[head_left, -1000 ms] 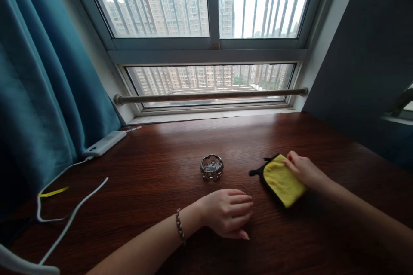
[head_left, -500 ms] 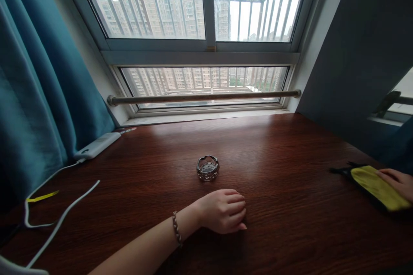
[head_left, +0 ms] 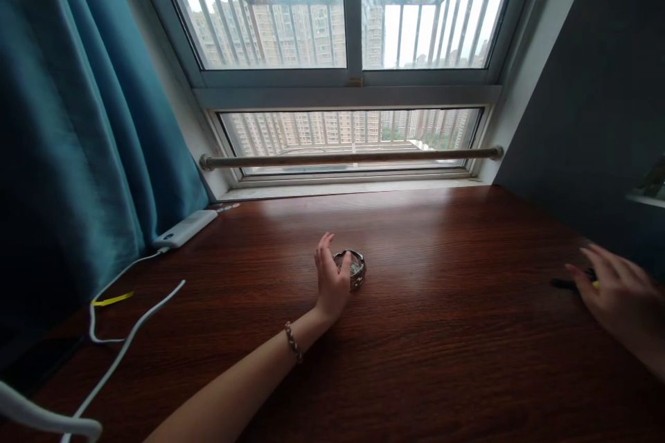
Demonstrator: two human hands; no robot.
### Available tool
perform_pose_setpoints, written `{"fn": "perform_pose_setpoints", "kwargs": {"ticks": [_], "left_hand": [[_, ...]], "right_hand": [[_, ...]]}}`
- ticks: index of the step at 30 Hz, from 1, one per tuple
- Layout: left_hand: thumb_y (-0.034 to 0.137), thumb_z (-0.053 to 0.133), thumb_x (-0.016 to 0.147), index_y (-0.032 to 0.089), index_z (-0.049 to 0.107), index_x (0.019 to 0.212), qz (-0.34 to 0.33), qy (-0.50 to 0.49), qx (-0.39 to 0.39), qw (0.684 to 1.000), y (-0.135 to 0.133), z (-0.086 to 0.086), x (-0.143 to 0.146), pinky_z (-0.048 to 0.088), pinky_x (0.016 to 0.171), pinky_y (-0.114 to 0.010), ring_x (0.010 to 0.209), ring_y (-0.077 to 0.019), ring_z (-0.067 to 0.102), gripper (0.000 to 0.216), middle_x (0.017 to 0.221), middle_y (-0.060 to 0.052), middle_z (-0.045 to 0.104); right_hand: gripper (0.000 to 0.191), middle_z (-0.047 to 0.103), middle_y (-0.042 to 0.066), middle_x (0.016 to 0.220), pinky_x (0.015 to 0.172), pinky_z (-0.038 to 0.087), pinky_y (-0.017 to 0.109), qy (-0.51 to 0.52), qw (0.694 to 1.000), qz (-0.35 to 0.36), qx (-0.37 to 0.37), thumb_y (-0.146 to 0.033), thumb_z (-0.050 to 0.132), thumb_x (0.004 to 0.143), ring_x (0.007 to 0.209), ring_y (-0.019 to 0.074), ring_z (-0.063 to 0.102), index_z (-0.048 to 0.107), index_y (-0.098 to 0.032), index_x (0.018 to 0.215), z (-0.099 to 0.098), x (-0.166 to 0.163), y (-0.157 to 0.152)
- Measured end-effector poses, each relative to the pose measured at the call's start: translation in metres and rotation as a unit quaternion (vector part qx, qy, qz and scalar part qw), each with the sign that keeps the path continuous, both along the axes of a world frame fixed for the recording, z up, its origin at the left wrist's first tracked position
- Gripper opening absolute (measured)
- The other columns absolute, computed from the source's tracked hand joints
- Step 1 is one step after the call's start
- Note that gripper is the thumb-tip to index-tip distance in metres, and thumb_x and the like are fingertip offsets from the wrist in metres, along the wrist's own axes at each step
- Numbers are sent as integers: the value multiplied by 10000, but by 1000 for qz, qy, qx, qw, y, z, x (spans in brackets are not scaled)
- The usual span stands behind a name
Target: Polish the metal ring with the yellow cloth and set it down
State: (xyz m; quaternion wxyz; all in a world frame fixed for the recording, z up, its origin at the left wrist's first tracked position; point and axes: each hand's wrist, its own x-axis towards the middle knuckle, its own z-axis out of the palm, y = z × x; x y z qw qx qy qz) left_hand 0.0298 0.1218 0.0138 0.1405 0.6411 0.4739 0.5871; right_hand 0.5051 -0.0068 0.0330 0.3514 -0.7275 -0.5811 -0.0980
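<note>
The left hand (head_left: 331, 278) was spread beside the glass ashtray (head_left: 355, 268), thumb touching, not yet gripping. The right hand (head_left: 618, 297), fingers splayed, rested on the cloth (head_left: 571, 284).

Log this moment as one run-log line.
left hand: open, touching ashtray | right hand: open, over cloth | surface: desk

**Glass ashtray and yellow cloth on the wooden desk**

The glass ashtray (head_left: 354, 268) is small, round and clear, with a wavy rim. It stands upright near the middle of the frame, and the left hand (head_left: 330, 279) touches its left side. The cloth (head_left: 580, 282) lies at the right edge, mostly hidden under the right hand (head_left: 618, 297); only a dark edge and a bit of yellow show.
</note>
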Motion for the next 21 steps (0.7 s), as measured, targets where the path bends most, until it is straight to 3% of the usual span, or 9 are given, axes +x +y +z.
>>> {"fn": "perform_pose_setpoints", "kwargs": {"ticks": [2, 4, 7, 9, 11, 14, 16, 19, 21], "left_hand": [[268, 535, 877, 139, 440, 1256, 37, -73, -98, 992, 13, -14, 0, 321, 1054, -579, 1253, -298, 426, 412, 1297, -147, 469], [279, 544, 881, 132, 505, 1177, 30, -124, -167, 978, 21, -23, 0, 429, 975, -518, 1140, -256, 522, 333, 1196, -114, 539], [284, 545, 889, 121, 556, 1090, -19, -175, -219, 960, 25, -25, -1, 496, 897, -439, 1016, -202, 587, 258, 1082, -83, 598], [283, 546, 892, 117, 566, 1064, -60, -197, -230, 951, 23, -22, -3, 508, 876, -419, 978, -187, 604, 240, 1042, -74, 616], [281, 553, 888, 114, 571, 1050, -96, -212, -234, 944, 21, -18, -4, 510, 872, -415, 964, -183, 610, 233, 1022, -69, 624], [282, 567, 878, 114, 575, 1051, -139, -225, -235, 935, 19, -15, -5, 494, 908, -437, 998, -193, 604, 241, 1041, -73, 624], [293, 555, 886, 115, 565, 1092, -176, -227, -236, 928, 19, -15, -3, 476, 946, -462, 1050, -207, 597, 272, 1097, -88, 622], [324, 507, 910, 118, 506, 1216, -234, -209, -239, 919, 14, -12, 2, 430, 1014, -503, 1162, -236, 564, 369, 1234, -128, 586], [343, 492, 911, 116, 456, 1286, -260, -179, -237, 919, 8, -8, 4, 368, 1081, -504, 1258, -251, 499, 439, 1338, -156, 523]], "right_hand": [[395, 532, 132, 1259, 1036, 337, 439, -35, 997, 70, -3, -454, 403, 924, 1175, 289, 485, 506, -219, 1225, 17, -62, 18], [331, 604, 82, 1139, 882, 479, 383, 47, 977, 199, -55, -428, 446, 921, 977, 219, 599, 551, -214, 1151, 23, -129, 38], [390, 453, 93, 1367, 1053, 394, 367, -14, 907, 404, -118, -287, 505, 901, 1243, 212, 459, 511, -202, 1281, 16, -223, 64], [518, 298, 123, 1473, 1085, 352, 400, -69, 880, 449, -139, -248, 650, 800, 1328, 279, 351, 519, -210, 1299, 9, -271, 77], [520, 278, 149, 1474, 1078, 360, 381, -65, 875, 457, -149, -247, 727, 724, 1314, 305, 364, 574, -173, 1215, 3, -303, 87], [515, 370, 144, 1414, 1022, 425, 327, -21, 906, 404, -126, -209, 709, 734, 1222, 262, 465, 534, -112, 1209, 2, -324, 95], [464, 491, 90, 1313, 931, 485, 373, -56, 919, 368, -129, -245, 687, 762, 1109, 260, 527, 537, -143, 1189, 6, -323, 97], [198, 620, 26, 1062, 758, 517, 395, -153, 913, 337, -173, -331, 598, 842, 965, 268, 557, 607, -192, 982, 15, -310, 98], [155, 626, 20, 1002, 749, 499, 367, -159, 912, 325, -193, -336, 573, 861, 958, 255, 562, 605, -189, 900, 19, -292, 101]]}}
